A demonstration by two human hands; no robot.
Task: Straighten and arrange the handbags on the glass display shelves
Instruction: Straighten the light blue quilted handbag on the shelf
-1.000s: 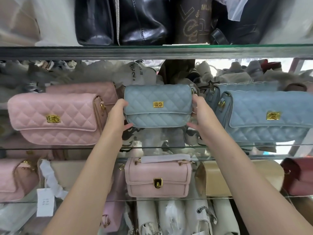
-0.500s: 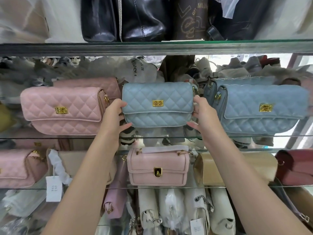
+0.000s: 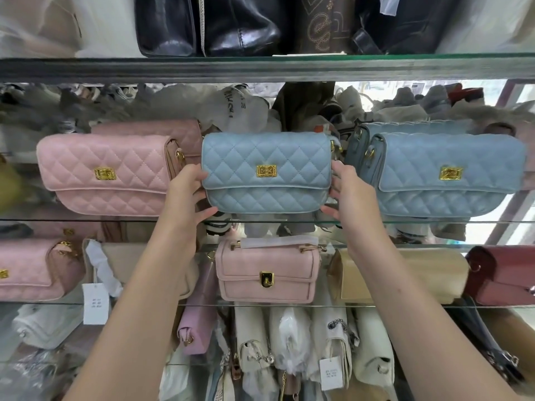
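Observation:
A light blue quilted handbag (image 3: 266, 172) with a gold clasp stands upright in the middle of the glass shelf (image 3: 115, 220). My left hand (image 3: 188, 195) grips its left end and my right hand (image 3: 347, 195) grips its right end. To the left stands a pink quilted handbag (image 3: 107, 173), with another pink one behind it. On the right stands a larger blue quilted handbag (image 3: 448, 172), with a second blue bag behind it.
The upper shelf (image 3: 260, 68) carries black leather bags (image 3: 208, 24). The shelf below holds a small pink bag (image 3: 267, 273), a beige bag (image 3: 399, 274), a dark red bag (image 3: 503, 276) and a pink quilted bag (image 3: 31, 270). Wrapped white bags hang lower down.
The view has shifted a little, so the shelves sit lower and further right in frame. Both hands keep their hold on the ends of the middle blue bag.

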